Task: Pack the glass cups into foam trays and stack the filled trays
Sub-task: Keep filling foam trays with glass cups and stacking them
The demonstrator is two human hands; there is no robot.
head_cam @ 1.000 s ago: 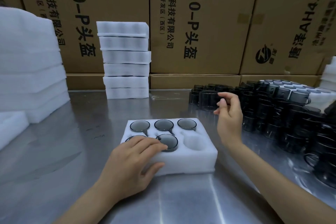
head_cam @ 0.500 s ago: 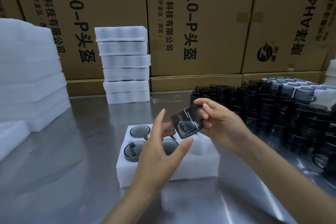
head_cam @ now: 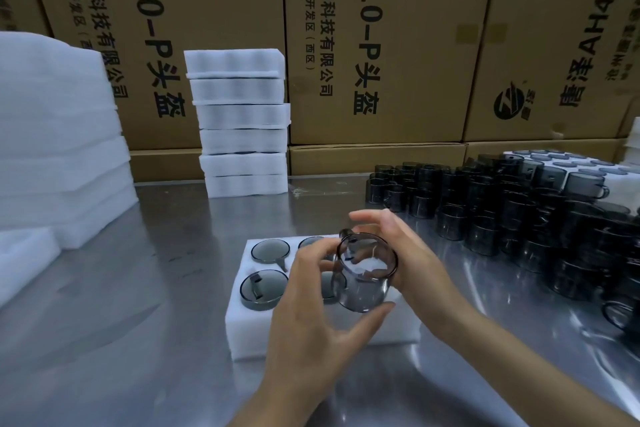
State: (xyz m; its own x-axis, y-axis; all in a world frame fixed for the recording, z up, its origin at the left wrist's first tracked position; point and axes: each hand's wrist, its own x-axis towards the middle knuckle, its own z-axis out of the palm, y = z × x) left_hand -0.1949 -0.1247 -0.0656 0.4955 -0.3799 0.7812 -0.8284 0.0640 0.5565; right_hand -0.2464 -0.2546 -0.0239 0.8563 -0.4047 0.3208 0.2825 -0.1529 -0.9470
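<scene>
A wall of large brown cardboard boxes (head_cam: 377, 42) closes off the whole back of the scene, stacked in at least two tiers, the lower tier showing only as a low band beneath the tall upper ones. Black printed characters and the marking "4.0-P" run sideways down the box faces, and a round black logo (head_cam: 512, 104) sits on a box toward the right. In front of the boxes stretches a brushed metal surface (head_cam: 145, 322), dully reflecting light in pale streaks.

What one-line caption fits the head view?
Both hands, left hand and right hand, hold a smoky glass cup above a partly filled foam tray on a steel table.
</scene>
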